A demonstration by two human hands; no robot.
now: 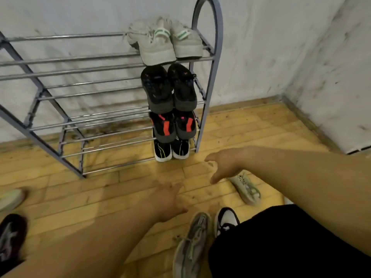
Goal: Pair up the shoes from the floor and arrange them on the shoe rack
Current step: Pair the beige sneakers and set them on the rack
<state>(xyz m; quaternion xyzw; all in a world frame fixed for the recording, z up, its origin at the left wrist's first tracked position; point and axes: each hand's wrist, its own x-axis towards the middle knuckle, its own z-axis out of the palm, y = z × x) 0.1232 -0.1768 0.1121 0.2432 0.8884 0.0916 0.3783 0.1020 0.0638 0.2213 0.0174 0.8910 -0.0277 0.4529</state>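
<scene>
Shoes (246,187) lie near outstretched left hand (170,201) and right hand (222,165), fingers (215,179) loosely spread, empty.

Rack (211,83): shiny metal rods, matt grey frame. Floor (80,193): worn wooden planks. Wall (261,47): rough, smudged plaster. Shoe (190,247) at six o'clock: grey knit cloth.

No text, brand name or number can be read; the marks on the shoes (168,87) on the shoe rack (80,59) are too blurred.
</scene>
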